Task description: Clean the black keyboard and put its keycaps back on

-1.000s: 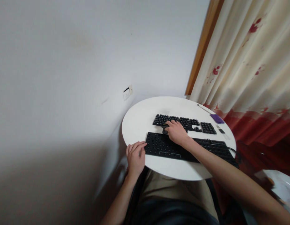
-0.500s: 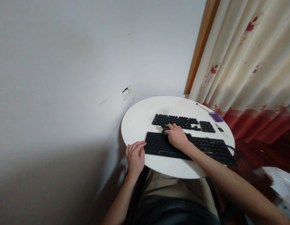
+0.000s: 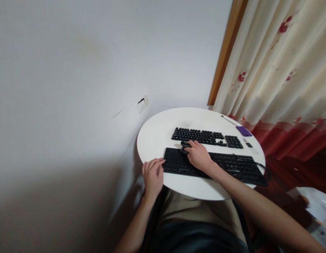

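Keycap point(image 3: 184, 147): small, black, pinched by right hand point(image 3: 199, 156) fingers.

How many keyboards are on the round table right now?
2. The near keyboard lies along the table's front edge, under the right hand, with the left hand at its left end. The far keyboard lies behind it, toward the wall.

Right hand point(image 3: 198, 157) hides part of near keyboard point(image 3: 231, 167); held item unclear.
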`<action>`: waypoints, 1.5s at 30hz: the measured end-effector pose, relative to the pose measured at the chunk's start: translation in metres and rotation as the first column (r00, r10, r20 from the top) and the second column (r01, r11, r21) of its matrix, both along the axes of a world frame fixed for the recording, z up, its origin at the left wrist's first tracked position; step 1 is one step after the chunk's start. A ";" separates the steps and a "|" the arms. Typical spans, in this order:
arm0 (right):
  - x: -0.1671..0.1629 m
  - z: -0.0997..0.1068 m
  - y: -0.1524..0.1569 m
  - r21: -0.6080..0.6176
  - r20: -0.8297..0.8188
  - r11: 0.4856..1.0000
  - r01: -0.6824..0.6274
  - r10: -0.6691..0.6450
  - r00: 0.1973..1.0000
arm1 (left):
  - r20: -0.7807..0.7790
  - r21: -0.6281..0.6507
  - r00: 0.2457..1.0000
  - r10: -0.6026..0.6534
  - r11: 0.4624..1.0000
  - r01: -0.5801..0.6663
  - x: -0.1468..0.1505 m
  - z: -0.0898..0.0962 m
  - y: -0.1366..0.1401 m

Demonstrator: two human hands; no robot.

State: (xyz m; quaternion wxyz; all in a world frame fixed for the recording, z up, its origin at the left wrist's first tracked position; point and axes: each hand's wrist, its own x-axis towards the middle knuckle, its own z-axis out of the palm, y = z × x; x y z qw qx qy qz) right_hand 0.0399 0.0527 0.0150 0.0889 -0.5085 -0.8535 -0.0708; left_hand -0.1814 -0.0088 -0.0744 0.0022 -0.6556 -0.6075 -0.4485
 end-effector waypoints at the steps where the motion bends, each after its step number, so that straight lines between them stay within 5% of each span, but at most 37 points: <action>1: 0.000 -0.001 0.000 -0.002 -0.005 1.000 0.000 0.000 1.000 | -0.003 0.001 1.000 0.001 1.000 -0.001 0.000 0.000 0.000; 17: 0.001 -0.006 -0.001 0.020 -0.058 1.000 0.019 -0.018 0.998 | -0.002 0.019 1.000 -0.001 1.000 0.001 -0.001 -0.001 0.002; 24: 0.002 -0.003 -0.012 0.014 -0.069 0.997 -0.076 0.077 0.995 | -0.010 0.011 1.000 -0.001 1.000 0.001 -0.001 -0.001 0.001; 45: -0.001 0.001 -0.024 -0.038 -0.047 0.999 -0.018 0.016 0.999 | -0.007 0.002 1.000 0.002 1.000 -0.002 -0.001 0.000 0.001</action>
